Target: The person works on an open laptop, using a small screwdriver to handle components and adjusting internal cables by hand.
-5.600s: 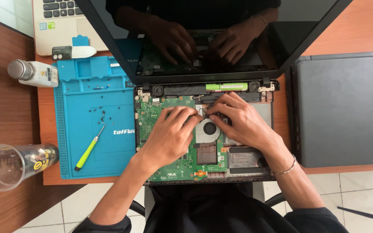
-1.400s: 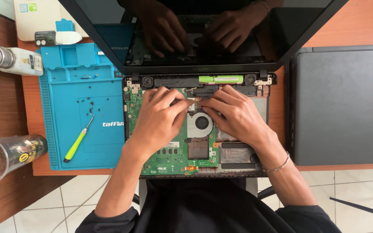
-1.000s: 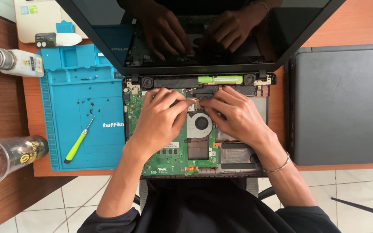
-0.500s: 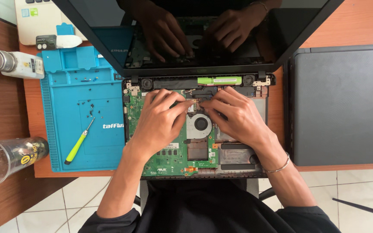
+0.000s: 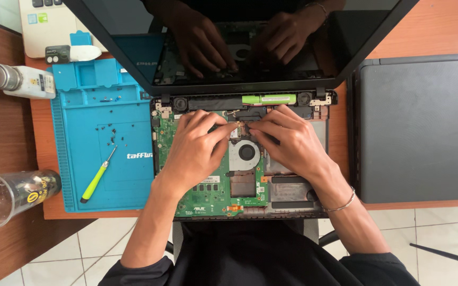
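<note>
laptop base | long axis left-right (hinge far) | hands on motherboard

Body check, my view from the head camera | left hand: bare, I see no ring or band | right hand: bare, thin metal bracelet at the wrist | forearms: uncovered | sleeves: black, pushed up towards the elbows | torso: black garment, plain, no markings visible

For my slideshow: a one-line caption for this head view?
Both hands, left and right, work fingertips together above the fan on an opened laptop's green motherboard.
</note>
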